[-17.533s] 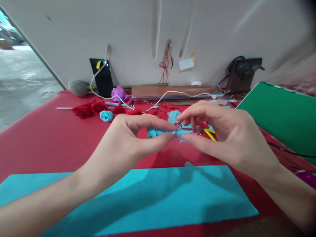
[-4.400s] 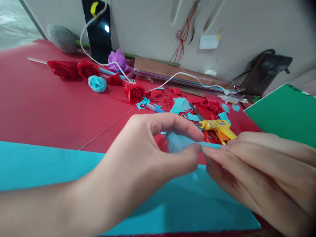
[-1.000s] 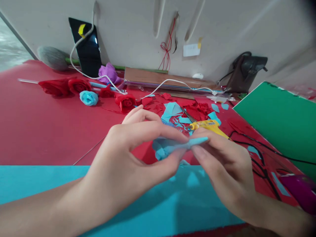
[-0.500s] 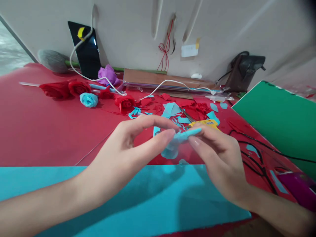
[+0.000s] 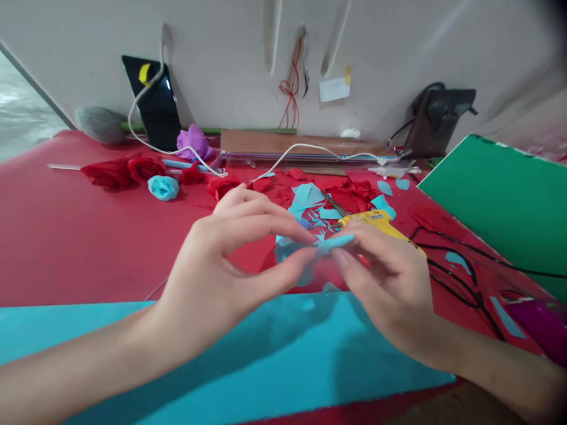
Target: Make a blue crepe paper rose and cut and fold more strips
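Between my two hands is a small light-blue paper piece (image 5: 339, 241), with a narrow, rolled-looking end pointing right. My left hand (image 5: 239, 254) pinches its left end between thumb and forefinger. My right hand (image 5: 390, 277) pinches it from the right, also with thumb and forefinger. Blurred blue paper hangs below the fingertips, and I cannot tell whether it is joined on. Just behind my right hand lies a yellow glue gun (image 5: 367, 219), partly covered. Under my wrists spreads a large light-blue sheet (image 5: 199, 378).
Red paper roses (image 5: 108, 171), a blue paper rose (image 5: 163, 187) and a purple one (image 5: 194, 141) lie at the back left. Blue scraps (image 5: 306, 198) and scissors (image 5: 335, 203) sit behind my hands. Black cables (image 5: 469, 295) and a green board (image 5: 500, 206) are at right.
My left hand has turned, so that more of its back and fingers show. Both hands have come slightly closer together on the paper. The view has shifted a little.
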`<state>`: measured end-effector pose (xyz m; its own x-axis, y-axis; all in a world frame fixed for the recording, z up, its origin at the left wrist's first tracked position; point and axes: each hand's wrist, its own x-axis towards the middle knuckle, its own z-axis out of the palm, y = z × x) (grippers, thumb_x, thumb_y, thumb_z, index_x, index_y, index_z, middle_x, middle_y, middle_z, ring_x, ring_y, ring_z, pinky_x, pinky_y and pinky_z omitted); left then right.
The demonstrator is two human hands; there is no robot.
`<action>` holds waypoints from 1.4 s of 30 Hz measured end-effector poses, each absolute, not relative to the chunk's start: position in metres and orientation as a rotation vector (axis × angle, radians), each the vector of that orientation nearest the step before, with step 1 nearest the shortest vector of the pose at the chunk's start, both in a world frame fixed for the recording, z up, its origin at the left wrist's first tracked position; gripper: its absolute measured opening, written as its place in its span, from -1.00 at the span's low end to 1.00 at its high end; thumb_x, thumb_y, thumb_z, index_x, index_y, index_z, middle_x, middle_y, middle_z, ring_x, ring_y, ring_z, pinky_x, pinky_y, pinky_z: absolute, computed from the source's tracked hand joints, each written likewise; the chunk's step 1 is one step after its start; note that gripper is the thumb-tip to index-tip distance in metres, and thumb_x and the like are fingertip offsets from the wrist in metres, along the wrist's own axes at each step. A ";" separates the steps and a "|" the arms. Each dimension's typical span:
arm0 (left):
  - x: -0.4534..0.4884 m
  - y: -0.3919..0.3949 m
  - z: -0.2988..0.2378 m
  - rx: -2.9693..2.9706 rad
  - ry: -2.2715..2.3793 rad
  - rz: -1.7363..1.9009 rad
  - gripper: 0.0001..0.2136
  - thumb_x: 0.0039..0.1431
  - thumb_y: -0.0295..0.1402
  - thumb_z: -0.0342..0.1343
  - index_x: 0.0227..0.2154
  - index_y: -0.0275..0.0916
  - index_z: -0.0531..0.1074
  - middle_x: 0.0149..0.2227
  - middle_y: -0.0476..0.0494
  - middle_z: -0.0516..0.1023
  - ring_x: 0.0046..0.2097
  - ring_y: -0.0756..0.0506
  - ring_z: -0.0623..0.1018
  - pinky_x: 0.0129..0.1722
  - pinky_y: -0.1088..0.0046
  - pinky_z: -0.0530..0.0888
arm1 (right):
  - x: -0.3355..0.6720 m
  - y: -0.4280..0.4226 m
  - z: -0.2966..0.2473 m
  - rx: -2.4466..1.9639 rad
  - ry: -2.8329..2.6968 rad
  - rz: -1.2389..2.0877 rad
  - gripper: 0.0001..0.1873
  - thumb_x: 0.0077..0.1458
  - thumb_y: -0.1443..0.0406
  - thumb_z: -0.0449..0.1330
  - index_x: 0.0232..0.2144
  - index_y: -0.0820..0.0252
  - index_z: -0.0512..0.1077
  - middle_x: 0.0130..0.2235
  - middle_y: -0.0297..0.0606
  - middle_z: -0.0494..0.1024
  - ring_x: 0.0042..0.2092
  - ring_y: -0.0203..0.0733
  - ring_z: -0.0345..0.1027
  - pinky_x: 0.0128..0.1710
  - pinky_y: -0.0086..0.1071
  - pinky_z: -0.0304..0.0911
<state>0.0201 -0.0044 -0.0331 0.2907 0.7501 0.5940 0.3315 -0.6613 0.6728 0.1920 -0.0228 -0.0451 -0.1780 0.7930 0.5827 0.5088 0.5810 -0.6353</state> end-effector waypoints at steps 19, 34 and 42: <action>0.016 -0.004 -0.037 2.576 0.877 1.411 -0.94 -0.02 -0.42 0.20 -0.46 -0.12 0.47 -0.46 0.06 0.52 -0.30 -0.08 0.40 0.13 -0.02 0.14 | 0.194 -0.027 -0.044 -0.868 -1.986 0.185 -0.90 -0.01 0.44 0.09 -0.54 0.28 0.33 -0.58 -0.31 0.34 -0.53 -0.41 0.13 -0.56 -0.47 0.10; 0.019 -0.007 -0.034 2.421 0.847 1.361 -0.91 -0.01 -0.49 0.14 -0.50 -0.18 0.38 -0.48 0.07 0.48 -0.31 -0.05 0.40 0.01 0.21 0.30 | 0.194 -0.025 -0.039 -0.998 -1.846 0.213 -0.79 -0.06 0.44 0.07 -0.66 0.18 0.17 -0.65 -0.44 0.17 -0.62 -0.46 0.00 -0.65 -0.51 0.00; 0.020 -0.011 -0.033 1.876 1.028 1.269 -0.93 0.16 -0.38 -0.02 -0.41 -0.17 0.32 -0.41 0.02 0.39 -0.36 0.01 0.39 -0.45 0.52 0.36 | 0.196 -0.025 -0.043 -1.010 -1.811 0.261 -0.77 -0.04 0.43 0.07 -0.66 0.17 0.14 -0.65 -0.44 0.17 -0.58 -0.43 0.07 -0.62 -0.49 0.05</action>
